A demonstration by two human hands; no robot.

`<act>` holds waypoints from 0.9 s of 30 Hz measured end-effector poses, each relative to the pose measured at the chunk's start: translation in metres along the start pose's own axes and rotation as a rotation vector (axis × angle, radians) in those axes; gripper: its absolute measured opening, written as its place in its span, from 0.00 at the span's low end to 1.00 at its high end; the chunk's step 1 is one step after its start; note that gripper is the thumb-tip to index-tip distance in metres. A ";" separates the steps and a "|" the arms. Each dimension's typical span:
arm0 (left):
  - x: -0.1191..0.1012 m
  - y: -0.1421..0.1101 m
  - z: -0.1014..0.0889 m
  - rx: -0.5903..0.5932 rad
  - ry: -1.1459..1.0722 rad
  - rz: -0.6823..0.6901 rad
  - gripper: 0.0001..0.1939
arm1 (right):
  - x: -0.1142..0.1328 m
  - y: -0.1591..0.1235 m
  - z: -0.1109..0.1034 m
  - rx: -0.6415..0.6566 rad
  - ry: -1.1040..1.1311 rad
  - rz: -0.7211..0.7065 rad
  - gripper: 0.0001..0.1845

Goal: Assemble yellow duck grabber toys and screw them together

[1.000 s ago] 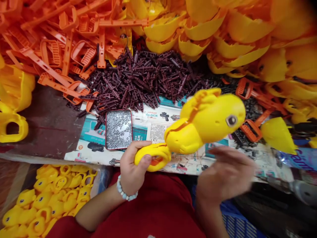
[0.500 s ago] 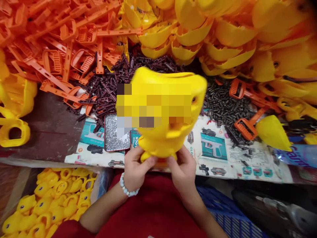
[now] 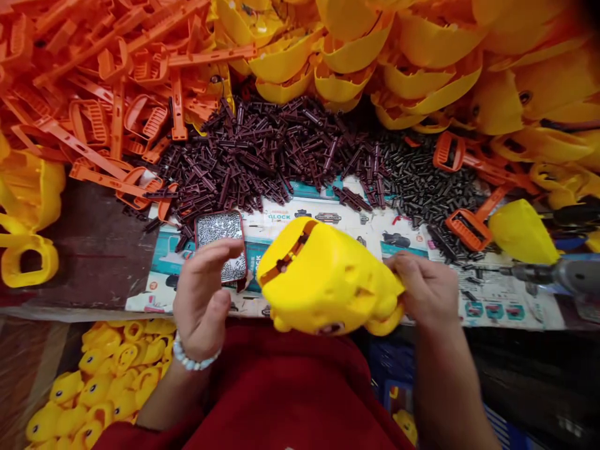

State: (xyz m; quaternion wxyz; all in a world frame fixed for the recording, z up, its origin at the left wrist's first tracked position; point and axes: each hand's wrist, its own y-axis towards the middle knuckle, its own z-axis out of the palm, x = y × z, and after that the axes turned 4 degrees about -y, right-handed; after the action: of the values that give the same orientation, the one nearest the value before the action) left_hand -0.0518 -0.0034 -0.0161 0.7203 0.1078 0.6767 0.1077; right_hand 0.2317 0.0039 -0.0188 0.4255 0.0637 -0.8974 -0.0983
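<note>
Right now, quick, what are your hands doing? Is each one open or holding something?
Left hand: open, holding nothing.
Right hand: closed, holding the yellow plastic toy duck.

Dark red tee (image 3: 290, 390), pale bead bracelet (image 3: 194, 356), L wrist (image 3: 184, 337)

We identify the item as a yellow moulded-plastic toy duck body (image 3: 328, 278), lying on its side and tilted, centred in the view and held clear of the work surface. Along its far-left face we note a narrow seam (image 3: 285, 257) lined with orange-brown fittings. The painted eye (image 3: 330, 328) sits low, facing the near side. The right hand (image 3: 424, 290) clasps the body's right end; the left hand (image 3: 201, 294) stands open, just beside its left end, not touching.
</note>
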 end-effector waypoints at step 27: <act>0.010 0.016 0.006 0.538 0.227 -0.031 0.27 | 0.068 0.001 0.031 0.251 -0.358 -0.417 0.31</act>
State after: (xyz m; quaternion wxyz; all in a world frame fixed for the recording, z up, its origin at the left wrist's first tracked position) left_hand -0.0456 0.0146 -0.0201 0.5869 0.2719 0.7589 -0.0751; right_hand 0.1647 -0.0044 0.0130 0.2199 0.2804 -0.9308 -0.0817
